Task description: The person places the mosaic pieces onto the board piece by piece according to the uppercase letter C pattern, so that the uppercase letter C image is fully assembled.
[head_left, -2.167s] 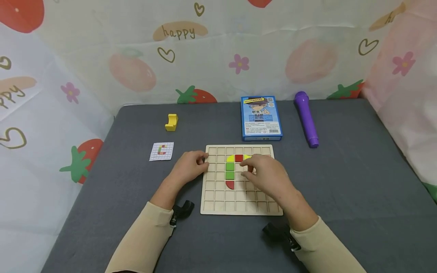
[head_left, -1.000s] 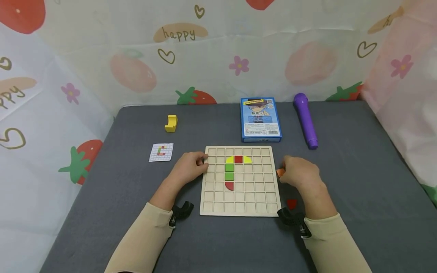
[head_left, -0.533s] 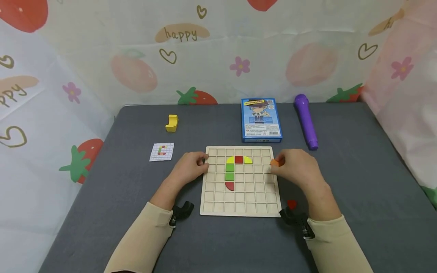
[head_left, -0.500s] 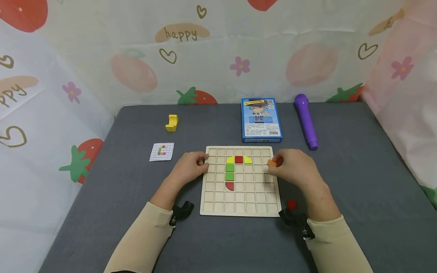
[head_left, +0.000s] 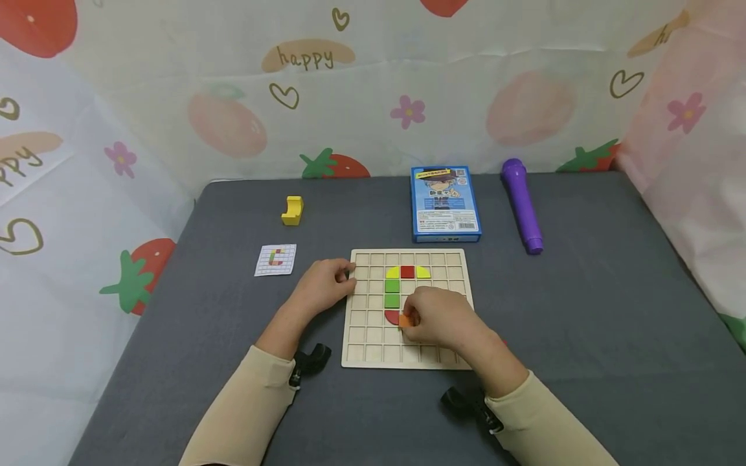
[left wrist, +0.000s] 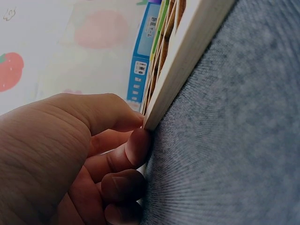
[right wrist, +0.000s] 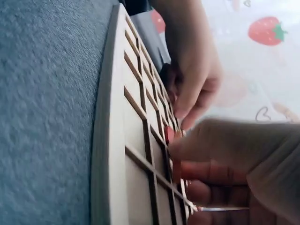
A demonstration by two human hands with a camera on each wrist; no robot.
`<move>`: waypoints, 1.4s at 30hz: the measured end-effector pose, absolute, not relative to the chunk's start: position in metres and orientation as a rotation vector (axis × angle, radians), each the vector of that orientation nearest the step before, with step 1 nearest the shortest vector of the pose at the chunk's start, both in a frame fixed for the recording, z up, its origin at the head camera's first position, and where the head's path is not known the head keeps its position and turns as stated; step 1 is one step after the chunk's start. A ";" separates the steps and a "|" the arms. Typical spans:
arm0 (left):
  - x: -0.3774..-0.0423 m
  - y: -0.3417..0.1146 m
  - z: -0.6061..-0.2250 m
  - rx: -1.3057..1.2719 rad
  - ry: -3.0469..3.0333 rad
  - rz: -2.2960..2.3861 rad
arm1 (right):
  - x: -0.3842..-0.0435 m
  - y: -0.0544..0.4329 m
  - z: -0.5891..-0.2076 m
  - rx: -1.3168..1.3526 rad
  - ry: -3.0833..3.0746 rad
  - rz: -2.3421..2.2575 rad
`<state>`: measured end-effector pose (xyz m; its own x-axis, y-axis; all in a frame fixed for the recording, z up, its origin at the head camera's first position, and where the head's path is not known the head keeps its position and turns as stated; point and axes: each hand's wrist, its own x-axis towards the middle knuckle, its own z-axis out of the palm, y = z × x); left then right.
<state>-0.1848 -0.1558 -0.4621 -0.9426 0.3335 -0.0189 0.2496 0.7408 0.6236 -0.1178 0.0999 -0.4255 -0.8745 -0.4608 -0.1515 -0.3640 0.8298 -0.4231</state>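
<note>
My left hand pinches the left edge of the wooden grid board between thumb and index finger; the left wrist view shows the grip at the board's rim. Over the board's middle, my right hand pinches an orange tile just right of a red rounded tile. Above that sit a lower green tile and an upper green tile. The top row holds a left yellow rounded tile, a red square tile and a right yellow rounded tile. My right hand hides some cells.
A pattern card lies left of the board, with a yellow block behind it. Behind the board are a blue box and a purple microphone-shaped toy. A loose red piece is mostly hidden by my right forearm.
My right hand went from the board to the table at its right, picked up the orange tile and carried it left to beside the red rounded tile. My left hand stayed at the board's edge.
</note>
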 end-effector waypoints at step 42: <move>-0.188 -0.156 -0.464 0.458 2.823 0.954 | -0.058 0.218 -0.429 -0.191 2.735 -0.760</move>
